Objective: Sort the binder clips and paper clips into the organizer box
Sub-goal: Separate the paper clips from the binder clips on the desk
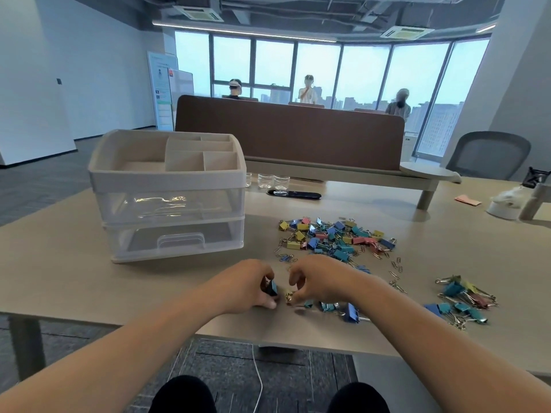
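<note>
Standing at the upper left of the table, the organizer box is white-framed, with two clear drawers stacked one over the other, both closed, and an open top tray that has one wide section at its left and at least four smaller cells at its right. Lower centre, the left hand curls its thumb and fingers round one blue binder clip, holding it just above the tabletop. Right beside it, the right hand has its fingertips drawn together, pinching one small yellowish clip that is too blurred to tell its kind; the two hands nearly touch. Just beneath the right wrist lies a short row of clips, teal and blue. Above the right hand, in the middle of the frame, spreads the main heap of blue, teal, yellow and pink binder clips, mixed with silver and blue paper clips, too many and too tangled to count. At the lower right sits a smaller cluster of teal, blue, pink and yellow binder clips, well apart from the box. That makes three loose groups of clips on the table.
</note>
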Tool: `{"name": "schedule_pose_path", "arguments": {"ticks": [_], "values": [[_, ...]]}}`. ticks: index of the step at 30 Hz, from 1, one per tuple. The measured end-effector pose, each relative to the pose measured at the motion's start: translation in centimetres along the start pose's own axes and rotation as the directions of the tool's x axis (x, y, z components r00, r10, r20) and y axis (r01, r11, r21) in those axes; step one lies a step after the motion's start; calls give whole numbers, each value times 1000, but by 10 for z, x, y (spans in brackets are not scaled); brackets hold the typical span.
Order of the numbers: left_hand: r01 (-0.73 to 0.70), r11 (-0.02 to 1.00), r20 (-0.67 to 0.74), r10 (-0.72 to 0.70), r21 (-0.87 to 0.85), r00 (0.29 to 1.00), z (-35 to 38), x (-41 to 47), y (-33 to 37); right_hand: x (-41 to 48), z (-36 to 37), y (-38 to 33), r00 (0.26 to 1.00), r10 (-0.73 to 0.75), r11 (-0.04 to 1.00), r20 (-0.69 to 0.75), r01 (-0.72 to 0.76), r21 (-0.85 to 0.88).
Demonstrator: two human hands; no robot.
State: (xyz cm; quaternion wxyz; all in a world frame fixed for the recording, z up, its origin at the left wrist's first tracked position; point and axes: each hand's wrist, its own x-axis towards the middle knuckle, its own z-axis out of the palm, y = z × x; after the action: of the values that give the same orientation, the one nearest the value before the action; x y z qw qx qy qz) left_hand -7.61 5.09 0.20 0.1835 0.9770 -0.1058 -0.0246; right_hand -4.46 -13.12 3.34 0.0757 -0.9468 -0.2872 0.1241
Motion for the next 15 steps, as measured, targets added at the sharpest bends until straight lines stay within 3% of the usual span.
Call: {"name": "schedule_pose_path", "arguments": {"ticks": [6,15], "values": [[-24,999,-2,24,-25,1000,-11,-2,3,0,-6,9,1000,-12,1000,-20,12,-3],[-16,999,-70,13,-40,997,-26,29,13,17,-15,34,979,48,999,-199,-41,35]]}}
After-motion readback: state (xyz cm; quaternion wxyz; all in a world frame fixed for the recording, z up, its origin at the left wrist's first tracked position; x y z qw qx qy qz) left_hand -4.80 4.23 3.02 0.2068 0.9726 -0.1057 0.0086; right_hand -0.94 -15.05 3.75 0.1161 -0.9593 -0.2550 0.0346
